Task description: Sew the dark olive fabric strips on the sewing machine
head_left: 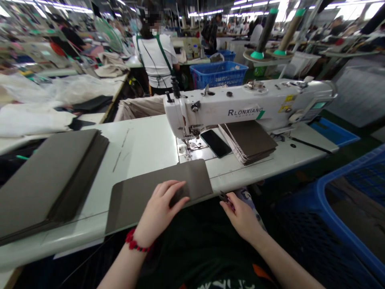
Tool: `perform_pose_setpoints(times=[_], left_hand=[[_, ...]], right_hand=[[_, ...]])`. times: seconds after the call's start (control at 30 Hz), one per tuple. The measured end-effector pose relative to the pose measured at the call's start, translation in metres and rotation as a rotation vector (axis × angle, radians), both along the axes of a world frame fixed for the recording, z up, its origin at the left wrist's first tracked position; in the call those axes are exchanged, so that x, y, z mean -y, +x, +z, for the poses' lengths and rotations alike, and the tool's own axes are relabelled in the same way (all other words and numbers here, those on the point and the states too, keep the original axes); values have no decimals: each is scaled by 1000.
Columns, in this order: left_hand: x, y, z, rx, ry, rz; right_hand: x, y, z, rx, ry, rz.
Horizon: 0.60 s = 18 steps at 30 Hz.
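My left hand, with a red beaded bracelet on its wrist, rests flat on a dark taupe folded panel of leather or synthetic material lying at the white sewing table's front edge. My right hand pinches small black thread snips just past the panel's right end. A thick stack of similar panels lies to the left. Another stack sits beside the needle of the Rlonxiang sewing machine, next to a black smartphone.
A blue plastic crate stands close on my right, and a blue tray lies beyond the table's right end. A co-worker in a white shirt stands behind the machine near a blue basket. Pale sheets cover a neighbouring table.
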State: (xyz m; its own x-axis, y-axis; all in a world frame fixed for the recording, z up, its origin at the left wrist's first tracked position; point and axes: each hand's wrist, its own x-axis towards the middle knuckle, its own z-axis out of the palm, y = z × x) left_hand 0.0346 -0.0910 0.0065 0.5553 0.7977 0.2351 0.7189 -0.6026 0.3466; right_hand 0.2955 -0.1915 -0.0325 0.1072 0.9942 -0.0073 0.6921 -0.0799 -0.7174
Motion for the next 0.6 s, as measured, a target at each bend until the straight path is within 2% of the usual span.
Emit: perform_pose_setpoints(times=[0.1,0.2,0.3,0.47,0.6], left_hand=[[15,47,-6,23,6,-86],[18,70,-16,43,12,-113],[17,73,-18,53,-1,-106],[22,70,-7,134,-98,-78],[24,71,-6,209,-189,-59]], right_hand=[[-6,-4,2,8,11,15],[-10,-4,4,57,30,21],[-11,-3,5,87,28,18],[-6,-7,9,39,39,48],[-9,-15,12,12,41,85]])
